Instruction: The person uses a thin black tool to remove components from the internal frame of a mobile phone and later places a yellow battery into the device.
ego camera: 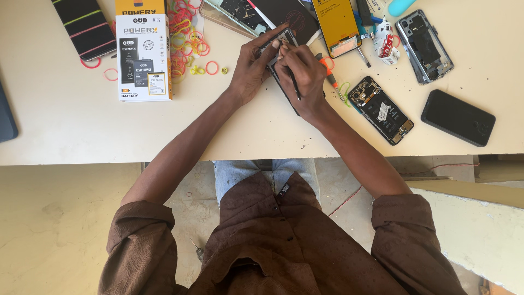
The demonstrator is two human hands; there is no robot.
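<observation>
I am watching both hands working at the far middle of the tabletop (65, 131). The left hand (252, 68) is gripping an opened phone (275, 41), fingers curled over its far edge. The right hand (303, 76) is pinching a thin dark tool (295, 87) against it. A white battery box (143, 57) is lying well to the left, another opened phone (381, 110) just right.

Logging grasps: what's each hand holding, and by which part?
Left hand grips the opened phone by its top end and side edge. Right hand pinches a thin dark tool along its shaft, pen-style, tip at the phone.
</observation>
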